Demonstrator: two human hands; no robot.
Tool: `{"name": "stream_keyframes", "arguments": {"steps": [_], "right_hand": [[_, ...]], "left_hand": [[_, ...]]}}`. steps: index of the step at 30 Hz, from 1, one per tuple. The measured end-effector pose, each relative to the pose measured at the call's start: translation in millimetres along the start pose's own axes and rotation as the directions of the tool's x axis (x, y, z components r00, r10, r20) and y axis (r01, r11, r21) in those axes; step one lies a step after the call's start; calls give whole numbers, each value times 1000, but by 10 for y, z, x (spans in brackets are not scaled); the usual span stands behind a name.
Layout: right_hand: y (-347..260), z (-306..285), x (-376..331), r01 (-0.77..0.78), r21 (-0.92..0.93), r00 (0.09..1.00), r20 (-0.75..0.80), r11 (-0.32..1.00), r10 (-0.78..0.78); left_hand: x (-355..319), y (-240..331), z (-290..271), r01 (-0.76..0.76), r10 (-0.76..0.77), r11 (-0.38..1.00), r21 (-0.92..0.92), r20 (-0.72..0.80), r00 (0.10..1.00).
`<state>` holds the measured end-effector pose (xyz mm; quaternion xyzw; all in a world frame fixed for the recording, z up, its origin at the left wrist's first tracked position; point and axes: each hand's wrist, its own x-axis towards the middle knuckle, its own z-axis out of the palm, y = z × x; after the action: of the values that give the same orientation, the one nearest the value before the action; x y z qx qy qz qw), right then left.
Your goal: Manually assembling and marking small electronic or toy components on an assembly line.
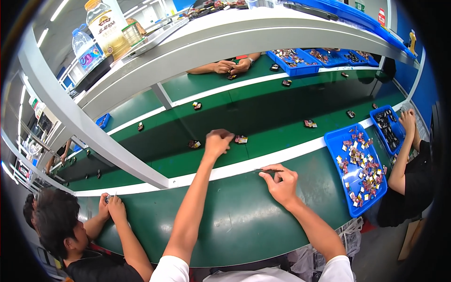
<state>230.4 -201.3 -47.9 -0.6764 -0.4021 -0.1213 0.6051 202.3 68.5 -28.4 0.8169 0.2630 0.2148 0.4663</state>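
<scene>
Right hand point(283, 184): pinching slim dark tweezers point(272, 170). Left hand point(218, 144): can't tell. Done? Dunno. Probably plenty left: blue plastic tray point(334, 141), three o'clock.

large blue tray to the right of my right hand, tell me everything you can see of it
The large blue rectangular tray looks like shallow moulded plastic, with rounded corners and a raised rim. It lies open side up, holding many loose small dark-red, white and yellow pieces, with bare blue floor showing between them. It sits on the glossy dark-green worktop, right of your right hand, which doesn't touch it.
</scene>
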Motion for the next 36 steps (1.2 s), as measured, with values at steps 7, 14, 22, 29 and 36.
{"name": "stream_keyframes", "arguments": {"steps": [7, 14, 22, 29, 36], "right_hand": [[-71, 57, -4, 35, 11, 999, 6, 999, -35], [-46, 22, -18, -121, 95, 992, 54, 988, 117], [-132, 13, 6, -414, 420, 910, 213, 807, 356], [-140, 46, 5, -224, 153, 972, 106, 963, 209], [-121, 48, -41, -196, 82, 974, 133, 977, 184]], "left_hand": [[123, -53, 125, 73, -73, 988, 136, -3, 997], [-399, 93, -15, 84, -85, 995, -50, -34, 996], [-1351, 190, 185, 141, -142, 915, -379, 25, 990], [-1549, 165, 355, 32, -64, 892, -452, -57, 996], [-1572, 167, 381, -51, 16, 932, -359, -101, 995]]}}
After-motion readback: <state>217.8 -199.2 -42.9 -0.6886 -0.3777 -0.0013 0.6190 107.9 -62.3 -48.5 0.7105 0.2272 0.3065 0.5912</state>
